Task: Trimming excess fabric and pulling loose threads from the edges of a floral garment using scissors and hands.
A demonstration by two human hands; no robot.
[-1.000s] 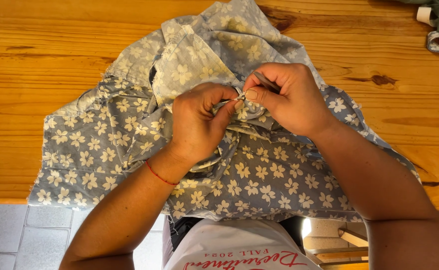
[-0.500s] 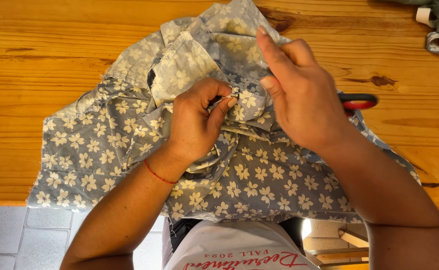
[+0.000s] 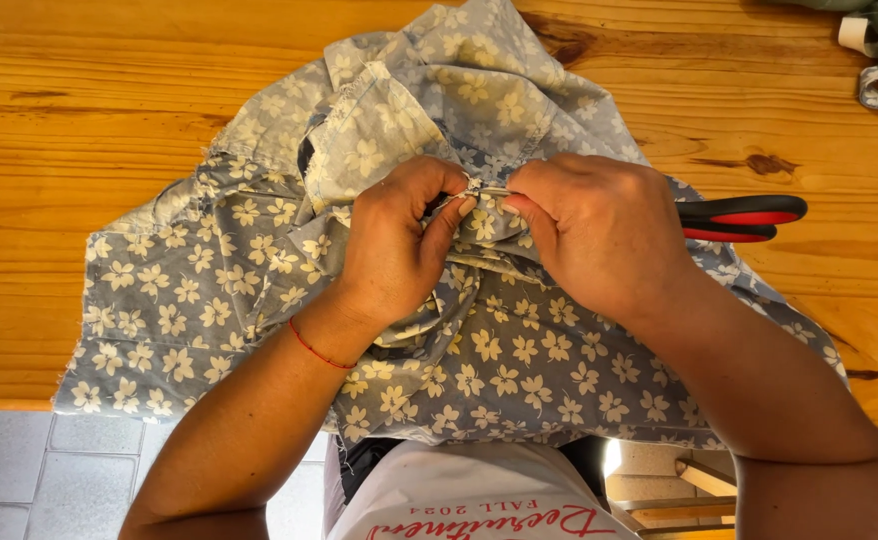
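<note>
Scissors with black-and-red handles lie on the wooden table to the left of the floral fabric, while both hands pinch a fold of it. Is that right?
Not quite. The scissors lie to the right of the floral fabric, their handles showing past the right hand. The rest holds: left hand and right hand both pinch a fold, on the wooden table. The head view shows it.
</note>
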